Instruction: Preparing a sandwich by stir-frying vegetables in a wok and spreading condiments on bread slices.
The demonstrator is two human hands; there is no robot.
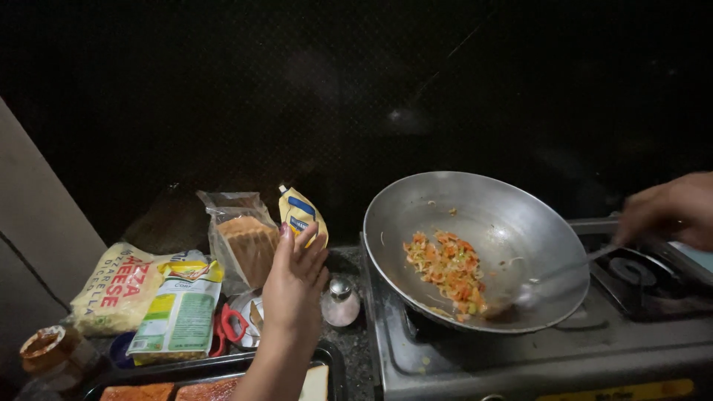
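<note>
Wok (512, 223) right of probably bread bag (245, 238)

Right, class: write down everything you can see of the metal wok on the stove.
The wok is a wide, round bowl of dull grey metal, tilted so that its inside faces the camera. It sits on the burner of a grey gas stove. Chopped orange, red and green vegetables lie in a patch near its middle, with a few stray bits on the wall. A metal spoon, held by the right hand, rests inside it.
</note>
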